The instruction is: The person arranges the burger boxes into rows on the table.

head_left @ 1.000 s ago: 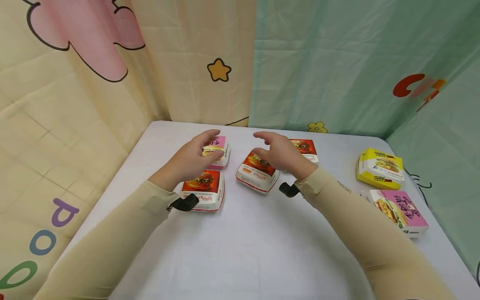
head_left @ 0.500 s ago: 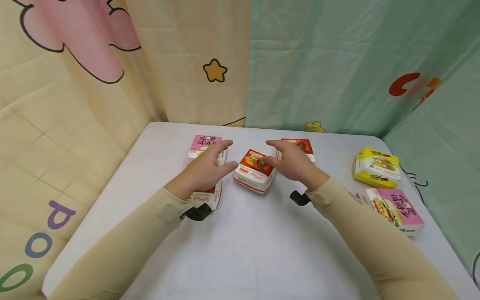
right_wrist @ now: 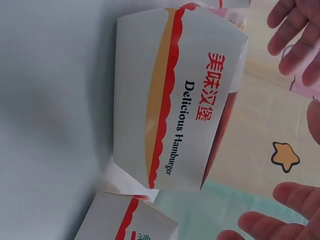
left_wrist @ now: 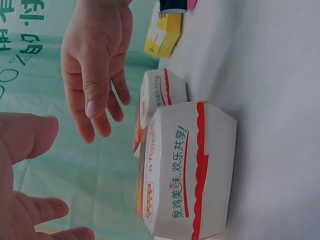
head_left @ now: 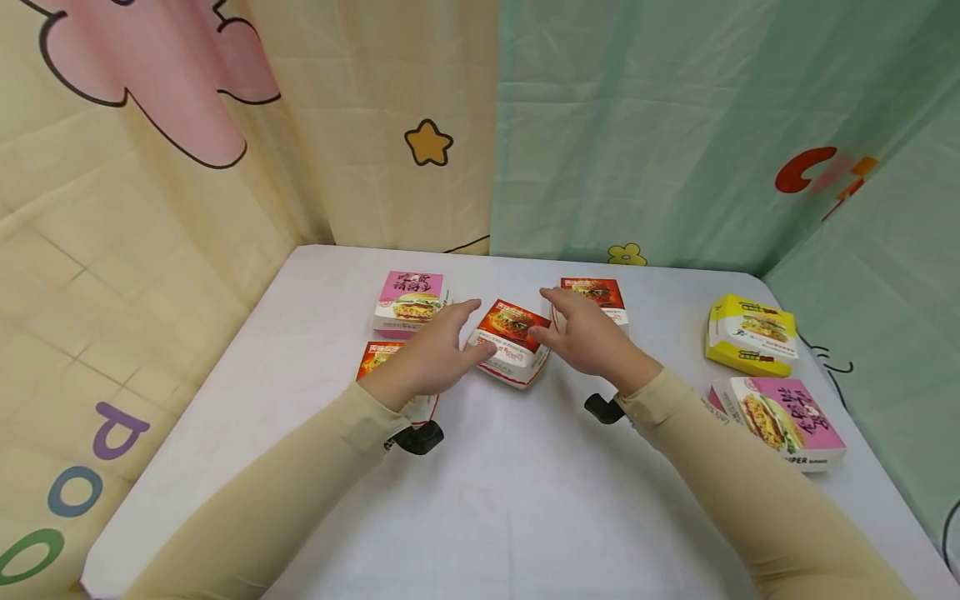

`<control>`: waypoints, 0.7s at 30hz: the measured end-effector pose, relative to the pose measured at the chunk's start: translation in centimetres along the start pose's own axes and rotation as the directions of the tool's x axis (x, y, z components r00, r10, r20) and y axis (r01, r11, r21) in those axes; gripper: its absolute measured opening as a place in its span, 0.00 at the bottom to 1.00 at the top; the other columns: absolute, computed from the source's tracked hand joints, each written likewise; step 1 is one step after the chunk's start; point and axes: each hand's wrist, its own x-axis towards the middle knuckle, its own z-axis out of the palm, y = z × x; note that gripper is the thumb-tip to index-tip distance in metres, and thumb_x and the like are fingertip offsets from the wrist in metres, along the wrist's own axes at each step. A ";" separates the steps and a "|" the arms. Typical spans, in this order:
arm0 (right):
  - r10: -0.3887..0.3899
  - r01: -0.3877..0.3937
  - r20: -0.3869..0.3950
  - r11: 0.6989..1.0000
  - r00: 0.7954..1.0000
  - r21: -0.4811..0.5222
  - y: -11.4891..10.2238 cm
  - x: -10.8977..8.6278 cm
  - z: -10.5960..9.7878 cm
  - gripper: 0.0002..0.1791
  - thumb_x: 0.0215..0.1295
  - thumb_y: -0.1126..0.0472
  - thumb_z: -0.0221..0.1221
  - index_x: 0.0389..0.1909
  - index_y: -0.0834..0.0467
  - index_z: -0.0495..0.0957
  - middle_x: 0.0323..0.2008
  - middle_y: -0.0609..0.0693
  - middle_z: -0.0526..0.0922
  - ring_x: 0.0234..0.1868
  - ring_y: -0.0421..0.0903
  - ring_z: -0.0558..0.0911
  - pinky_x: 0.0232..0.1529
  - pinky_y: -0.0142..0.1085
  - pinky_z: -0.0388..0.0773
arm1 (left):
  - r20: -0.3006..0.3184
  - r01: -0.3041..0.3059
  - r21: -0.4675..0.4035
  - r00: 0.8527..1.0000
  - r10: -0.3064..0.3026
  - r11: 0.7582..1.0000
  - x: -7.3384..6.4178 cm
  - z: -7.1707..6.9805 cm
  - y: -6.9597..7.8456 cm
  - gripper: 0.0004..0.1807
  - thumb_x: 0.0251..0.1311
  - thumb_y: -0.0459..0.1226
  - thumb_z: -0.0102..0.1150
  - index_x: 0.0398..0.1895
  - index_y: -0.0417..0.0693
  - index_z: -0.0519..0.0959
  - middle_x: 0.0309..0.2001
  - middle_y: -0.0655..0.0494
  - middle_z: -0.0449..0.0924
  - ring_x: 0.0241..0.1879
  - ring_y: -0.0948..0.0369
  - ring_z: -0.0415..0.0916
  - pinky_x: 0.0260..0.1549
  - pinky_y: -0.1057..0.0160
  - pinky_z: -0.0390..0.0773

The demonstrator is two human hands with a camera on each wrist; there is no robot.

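A red and white hamburger box (head_left: 512, 337) sits slightly turned in the middle of the white table, between my two hands. My left hand (head_left: 435, 354) is at its left side, fingers relaxed and thumb apart. On the other side, my right hand (head_left: 592, 337) hovers with its fingers loosely extended. Both wrist views show the hands a little above the box, with no grip on it. Partly hidden beneath my left hand and wrist is another red hamburger box (head_left: 377, 355). Behind my right hand stands a third red box (head_left: 600, 292), partly covered.
A pink hamburger box (head_left: 408, 304) stands at the back left. Toward the right edge are a yellow box (head_left: 752, 335) and, nearer, another pink box (head_left: 798, 421), partly behind my right sleeve. Printed curtains (head_left: 420, 67) enclose the table (head_left: 480, 517) at the back and sides.
My left hand has moved right and nearer, uncovering the pink box at the back left. My right hand has shifted slightly right and lower. The boxes keep their places on the table.
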 end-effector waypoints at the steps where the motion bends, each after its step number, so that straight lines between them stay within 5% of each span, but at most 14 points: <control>1: 0.000 0.000 0.001 1.000 1.000 -0.001 0.1 -0.1 0.1 0.43 0.74 0.46 0.64 0.82 0.58 0.60 0.81 0.60 0.63 0.82 0.61 0.60 0.79 0.60 0.61 | 0.005 0.007 -0.002 1.000 -0.007 1.000 0.1 0.2 0.0 0.45 0.70 0.57 0.62 0.85 0.61 0.54 0.84 0.54 0.54 0.83 0.50 0.53 0.76 0.35 0.62; 9: 0.021 -0.021 0.015 0.999 1.000 -0.025 0.3 -0.7 0.6 0.44 0.73 0.45 0.65 0.82 0.58 0.59 0.80 0.61 0.63 0.81 0.63 0.61 0.78 0.61 0.62 | 0.017 0.000 0.020 1.000 -0.001 1.000 0.3 1.8 0.2 0.46 0.71 0.56 0.62 0.85 0.53 0.54 0.82 0.50 0.57 0.78 0.49 0.61 0.75 0.39 0.66; 21: 0.069 -0.066 0.027 0.994 0.997 -0.089 0.4 -1.3 1.4 0.47 0.70 0.41 0.66 0.82 0.56 0.59 0.78 0.64 0.64 0.76 0.65 0.67 0.72 0.62 0.70 | 0.024 0.050 0.019 0.998 -0.051 0.999 0.7 2.9 0.4 0.48 0.70 0.56 0.63 0.85 0.48 0.53 0.83 0.47 0.55 0.79 0.48 0.59 0.75 0.39 0.65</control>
